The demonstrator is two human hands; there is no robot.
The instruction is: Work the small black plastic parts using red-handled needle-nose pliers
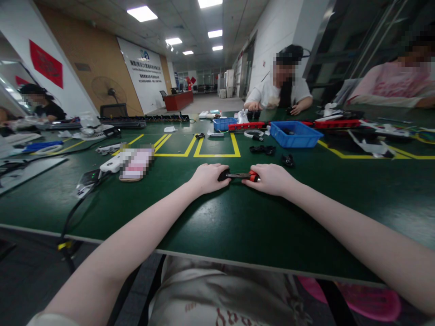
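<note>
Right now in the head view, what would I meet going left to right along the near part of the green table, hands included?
Dark device with a green light → phone → left hand → small black piece it grips → needle-nose pliers → right hand holding them.

The clothing (200, 290) is pale — with reddish lettering (234, 319).

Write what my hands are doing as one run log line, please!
left hand: holding small black part | right hand: gripping red-handled pliers, pointed toward left hand | blue bin: farther back on green table
</note>
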